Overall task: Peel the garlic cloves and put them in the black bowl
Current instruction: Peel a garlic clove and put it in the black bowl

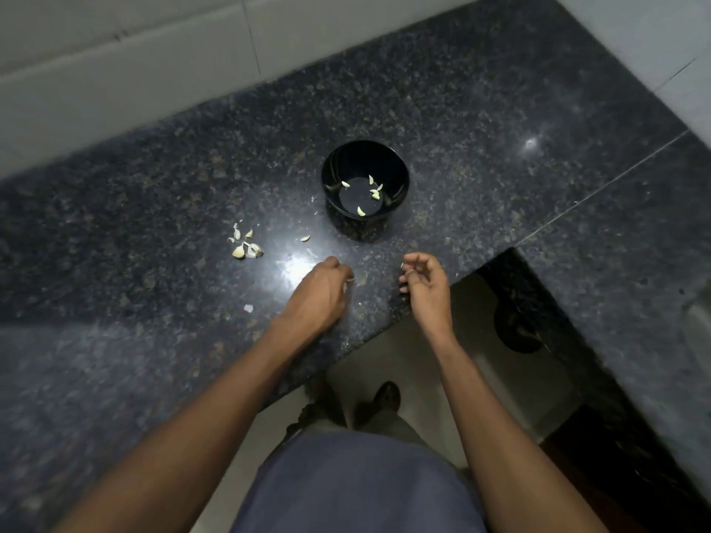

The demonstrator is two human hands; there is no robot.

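Observation:
The black bowl (327,175) stands on the dark granite counter (481,109), with several peeled garlic cloves (375,192) on its bottom. A small pile of unpeeled cloves and skins (246,247) lies to the bowl's left, and one loose clove (305,238) lies between them. My left hand (321,292) hovers just over the counter near its front edge, fingers curled around a small garlic clove that shows only as a pale bit at the fingertips. My right hand (427,284) is a little to its right, palm turned inward, thumb and forefinger pinching what looks like a pale fleck of skin.
A scrap of garlic skin (248,308) lies on the counter left of my left wrist. The counter turns a corner at the right around a floor gap (461,378), where my feet stand. White tiled wall (154,51) runs behind.

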